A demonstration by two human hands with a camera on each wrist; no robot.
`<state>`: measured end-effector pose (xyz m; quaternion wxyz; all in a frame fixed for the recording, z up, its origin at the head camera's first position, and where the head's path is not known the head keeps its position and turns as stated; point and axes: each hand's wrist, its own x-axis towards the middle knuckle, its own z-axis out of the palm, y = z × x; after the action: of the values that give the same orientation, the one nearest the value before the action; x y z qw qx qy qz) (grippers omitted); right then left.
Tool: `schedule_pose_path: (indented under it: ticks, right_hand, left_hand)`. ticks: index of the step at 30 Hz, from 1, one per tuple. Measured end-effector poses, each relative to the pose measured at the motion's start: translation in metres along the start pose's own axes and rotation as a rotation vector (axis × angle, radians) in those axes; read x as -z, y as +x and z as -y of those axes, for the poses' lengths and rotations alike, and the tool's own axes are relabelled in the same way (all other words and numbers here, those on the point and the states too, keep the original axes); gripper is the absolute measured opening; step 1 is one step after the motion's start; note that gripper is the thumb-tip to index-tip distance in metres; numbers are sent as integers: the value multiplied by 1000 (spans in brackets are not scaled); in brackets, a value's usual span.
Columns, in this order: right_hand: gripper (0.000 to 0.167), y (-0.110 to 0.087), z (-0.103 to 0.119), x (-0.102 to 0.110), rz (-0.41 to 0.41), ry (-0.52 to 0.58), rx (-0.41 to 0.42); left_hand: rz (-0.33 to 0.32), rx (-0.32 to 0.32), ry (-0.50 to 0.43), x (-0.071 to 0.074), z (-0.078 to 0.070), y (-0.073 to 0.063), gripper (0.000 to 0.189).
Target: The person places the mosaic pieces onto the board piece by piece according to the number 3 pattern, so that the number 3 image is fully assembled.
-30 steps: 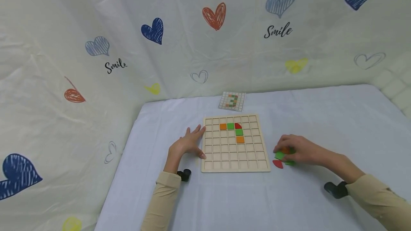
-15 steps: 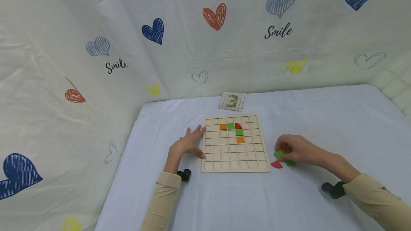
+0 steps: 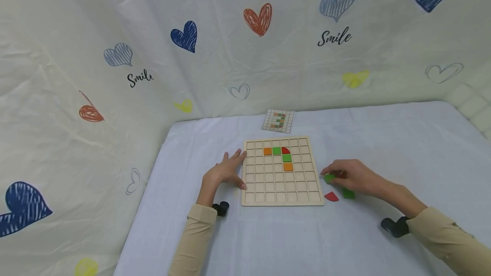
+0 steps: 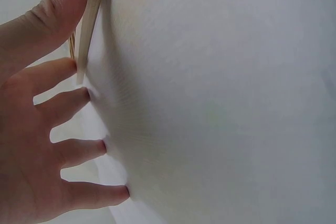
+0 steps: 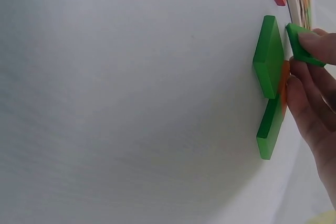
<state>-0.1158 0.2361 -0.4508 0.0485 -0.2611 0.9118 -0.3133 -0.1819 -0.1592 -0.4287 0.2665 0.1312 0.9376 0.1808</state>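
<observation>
1. A green square tile (image 3: 329, 178) is pinched, tilted, between the thumb and fingers of the right hand (image 3: 354, 176), near the right edge of a wooden grid board (image 3: 280, 186).
2. Close by those fingers lie two more green tiles (image 5: 269, 59) and an orange tile (image 5: 284, 87), partly hidden.
3. A red quarter-round tile (image 3: 331, 196) lies between the right hand and the person.
4. The board lies flat between the two hands. It holds five tiles (image 3: 276, 150): orange, green and red in a row, then green and orange running toward the person.
5. The left hand (image 3: 225, 171) is spread, with thumb and forefinger touching the board's left edge.
6. Beyond both hands, past the board, lies a patterned card (image 3: 279, 121).
7. A white cloth (image 3: 276, 242) stretches beneath everything; a heart-printed sheet (image 3: 295, 67) hangs behind.
</observation>
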Motion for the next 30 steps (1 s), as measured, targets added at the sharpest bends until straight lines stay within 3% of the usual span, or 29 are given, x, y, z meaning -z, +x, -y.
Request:
schedule_pose_path:
  ticks: [5,13,23,30]
  right_hand:
    - [25,0,2,2,-17,14,-19]
    - [22,4,7,5,-24,83,-152]
    - [22,17,16,-2,-21,149,-245]
    - [31,26,20,-7,-5,190,-248]
  left_hand:
    - [2,-5,2,0,-1,0,116]
    - [3,-11,-2,0,0,0,116]
    - [0,-9,3,-1,-1,0,116]
    - [2,2,3,-1,-1,0,117]
